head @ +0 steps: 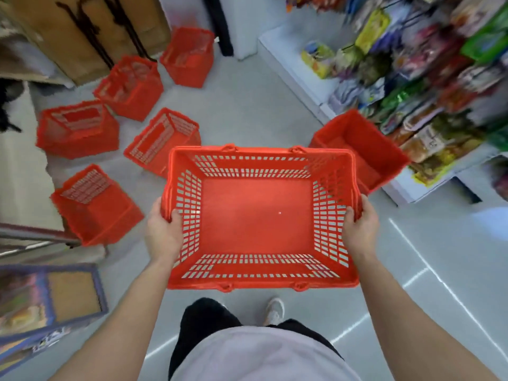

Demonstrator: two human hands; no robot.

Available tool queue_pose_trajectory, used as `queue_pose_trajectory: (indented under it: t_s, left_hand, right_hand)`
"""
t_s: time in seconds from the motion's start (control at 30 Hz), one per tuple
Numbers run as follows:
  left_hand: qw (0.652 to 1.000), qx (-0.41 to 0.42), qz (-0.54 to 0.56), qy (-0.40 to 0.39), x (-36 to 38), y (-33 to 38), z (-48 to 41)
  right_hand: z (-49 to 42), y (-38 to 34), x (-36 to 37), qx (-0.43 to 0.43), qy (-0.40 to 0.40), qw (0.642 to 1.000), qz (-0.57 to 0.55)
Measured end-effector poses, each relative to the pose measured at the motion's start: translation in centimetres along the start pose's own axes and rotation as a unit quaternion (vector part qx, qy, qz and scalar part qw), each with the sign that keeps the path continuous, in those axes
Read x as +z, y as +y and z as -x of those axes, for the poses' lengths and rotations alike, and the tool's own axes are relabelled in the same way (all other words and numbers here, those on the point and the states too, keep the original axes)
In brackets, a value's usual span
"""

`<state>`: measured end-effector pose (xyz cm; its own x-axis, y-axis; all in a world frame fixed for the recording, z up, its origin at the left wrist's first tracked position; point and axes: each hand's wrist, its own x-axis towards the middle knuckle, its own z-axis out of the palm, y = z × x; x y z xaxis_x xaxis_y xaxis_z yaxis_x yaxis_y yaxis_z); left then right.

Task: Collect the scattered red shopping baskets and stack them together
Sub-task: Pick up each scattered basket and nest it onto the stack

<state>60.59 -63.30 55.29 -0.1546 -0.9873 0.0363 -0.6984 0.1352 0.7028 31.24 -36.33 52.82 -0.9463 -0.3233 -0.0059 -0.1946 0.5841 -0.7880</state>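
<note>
I hold an empty red shopping basket (255,215) upright in front of me, above the floor. My left hand (163,232) grips its left rim and my right hand (360,229) grips its right rim. Several more red baskets lie scattered on the floor ahead: one at the near left (96,204), one at the far left (77,130), one just beyond the held basket (162,141), two further back (132,86) (189,56), and one on the right (365,149) by the shelf. The far view is blurred.
A shelf of packaged goods (428,92) lines the right side, its white base (302,78) jutting into the aisle. Brown cardboard boxes (82,31) stand at the back left. A display rack (49,301) sits at the near left. Pale floor (247,100) runs between.
</note>
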Motion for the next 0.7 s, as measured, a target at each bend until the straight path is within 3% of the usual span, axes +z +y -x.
queue_pose_trajectory:
  t_s: [0.2,0.37,0.7]
  left_hand:
    - [0.993,0.067,0.000,-0.092,11.6,10.9,-5.0]
    - [0.982,0.125,-0.008,-0.142,22.5,18.6,-11.2]
    - [0.941,0.177,-0.031,-0.288,46.4,35.0,-21.3]
  right_hand:
    - [-8.2,4.3,-4.6,0.035,0.103,0.994,-0.019]
    - [-16.7,7.3,-4.7,0.122,0.154,0.980,-0.008]
    - [-33.8,12.9,-5.8,0.266,0.260,0.928,0.027]
